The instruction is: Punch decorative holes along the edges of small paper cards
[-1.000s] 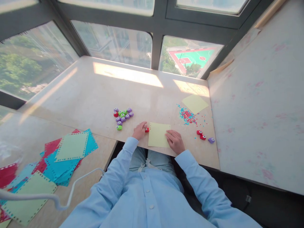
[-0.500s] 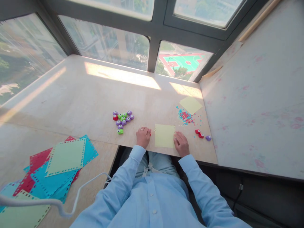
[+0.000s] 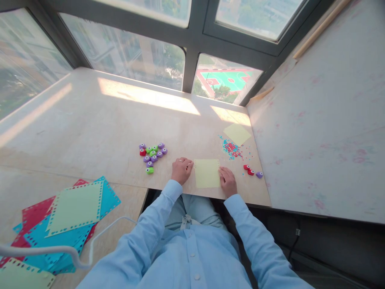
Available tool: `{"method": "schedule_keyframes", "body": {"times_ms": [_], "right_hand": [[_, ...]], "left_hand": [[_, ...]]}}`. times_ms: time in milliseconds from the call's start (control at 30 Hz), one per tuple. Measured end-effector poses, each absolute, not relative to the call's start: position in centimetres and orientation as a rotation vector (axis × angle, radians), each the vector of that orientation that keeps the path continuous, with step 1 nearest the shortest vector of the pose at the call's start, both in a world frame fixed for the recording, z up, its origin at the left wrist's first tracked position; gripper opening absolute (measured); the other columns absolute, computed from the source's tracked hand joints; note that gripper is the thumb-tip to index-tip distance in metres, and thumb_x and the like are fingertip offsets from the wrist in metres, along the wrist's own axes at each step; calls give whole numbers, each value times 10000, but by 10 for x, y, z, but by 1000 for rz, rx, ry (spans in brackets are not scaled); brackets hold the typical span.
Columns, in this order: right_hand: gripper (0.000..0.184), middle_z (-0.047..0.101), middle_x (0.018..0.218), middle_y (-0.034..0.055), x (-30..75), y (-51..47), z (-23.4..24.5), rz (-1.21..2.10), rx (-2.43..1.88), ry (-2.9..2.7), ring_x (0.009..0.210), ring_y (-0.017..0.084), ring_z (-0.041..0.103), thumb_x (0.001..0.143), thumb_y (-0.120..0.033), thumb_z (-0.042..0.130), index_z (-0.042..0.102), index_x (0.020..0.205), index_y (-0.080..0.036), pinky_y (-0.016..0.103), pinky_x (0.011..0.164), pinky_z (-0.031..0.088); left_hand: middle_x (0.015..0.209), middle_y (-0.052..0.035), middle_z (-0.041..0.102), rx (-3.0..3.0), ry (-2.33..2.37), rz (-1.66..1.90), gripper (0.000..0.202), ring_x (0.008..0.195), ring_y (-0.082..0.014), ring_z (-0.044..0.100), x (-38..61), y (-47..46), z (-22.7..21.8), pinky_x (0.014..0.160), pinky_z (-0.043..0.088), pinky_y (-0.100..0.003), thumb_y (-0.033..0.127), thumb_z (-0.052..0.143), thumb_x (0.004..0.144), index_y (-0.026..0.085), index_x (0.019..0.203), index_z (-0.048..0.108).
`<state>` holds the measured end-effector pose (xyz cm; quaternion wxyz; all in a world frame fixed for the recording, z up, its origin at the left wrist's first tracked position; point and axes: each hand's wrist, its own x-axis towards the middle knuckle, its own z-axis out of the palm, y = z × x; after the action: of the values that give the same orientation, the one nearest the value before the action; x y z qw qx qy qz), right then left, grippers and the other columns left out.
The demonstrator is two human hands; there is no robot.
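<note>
Head view, and your left grip (image 3: 182, 170) is curled in tight against the left edge of the pale yellow sheet (image 3: 207, 173), knuckles up and fingers tucked under; whether anything sits inside that curl, you cannot tell from here. Your right grip (image 3: 227, 181) is loose and spread, fingertips down on the sheet's right edge, closed on nothing. The sheet lies flat on the worktop (image 3: 105, 128), right at the near edge in front of you, framed between the two grips. Look left: a lone green punch (image 3: 149, 170) sits near your left grip, and just beyond it is a huddle of small punches (image 3: 152, 154) in purple, green and red, packed so they touch. Look right: two red punches (image 3: 248, 169) sit side by side near your right grip, with a purple punch (image 3: 259, 175) just beside them. Farther back on that side there's a scatter of red and blue confetti (image 3: 231, 147), and a second yellow sheet (image 3: 237, 133) lies just beside it, close to the pale wall panel (image 3: 315, 120). Well off to your left, on a second worktop (image 3: 126, 200), teal, red and pale green sheets with punched borders (image 3: 75, 208) lie fanned in an overlapping stack. A white cable (image 3: 90, 249) loops across near them. Windows (image 3: 135, 52) run along the far side.
</note>
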<state>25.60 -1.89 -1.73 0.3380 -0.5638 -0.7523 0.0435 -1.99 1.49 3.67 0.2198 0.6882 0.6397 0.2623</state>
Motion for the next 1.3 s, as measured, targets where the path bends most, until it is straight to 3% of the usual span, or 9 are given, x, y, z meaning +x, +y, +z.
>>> {"method": "schedule_keyframes", "body": {"times_ms": [167, 600, 867, 1100, 1300], "right_hand": [[327, 688, 1177, 126, 255, -19, -17, 88, -1469, -1968, 1155, 248, 594, 919, -198, 433, 693, 1117, -196, 496, 1012, 478], [312, 685, 1177, 137, 251, -21, -12, 73, -1469, -1971, 1150, 255, 592, 940, -227, 437, 687, 1121, -184, 494, 1008, 477], [337, 569, 1386, 125, 248, -28, -4, 74, -1413, -2165, 1319, 268, 483, 952, -308, 497, 638, 1244, -217, 484, 1059, 428], [305, 606, 1353, 106, 245, -30, -3, 57, -1401, -2229, 1311, 262, 504, 963, -292, 489, 673, 1199, -233, 478, 1065, 410], [297, 614, 1342, 110, 245, -30, -4, 73, -1409, -2202, 1301, 264, 515, 960, -285, 490, 685, 1179, -238, 482, 1058, 415]], "left_hand": [[1050, -90, 674, 2101, 1664, 611, 132, 1017, -271, 565, -17, 13, 37, 841, 401, -421, 276, 636, 817, 243, 863, 755], [1005, -80, 676, 2126, 1671, 601, 164, 991, -259, 555, -8, 18, 30, 846, 377, -425, 287, 606, 876, 254, 816, 755], [1090, -93, 671, 2220, 1661, 640, 192, 1038, -262, 555, -9, 10, 20, 882, 379, -435, 302, 563, 911, 249, 893, 747], [1281, -136, 603, 2417, 1549, 569, 307, 1183, -287, 519, -18, -3, 15, 953, 385, -469, 327, 445, 969, 234, 1135, 685], [1269, -152, 607, 2408, 1514, 566, 278, 1189, -288, 534, -17, -2, 21, 969, 399, -487, 297, 475, 950, 228, 1123, 682]]}}
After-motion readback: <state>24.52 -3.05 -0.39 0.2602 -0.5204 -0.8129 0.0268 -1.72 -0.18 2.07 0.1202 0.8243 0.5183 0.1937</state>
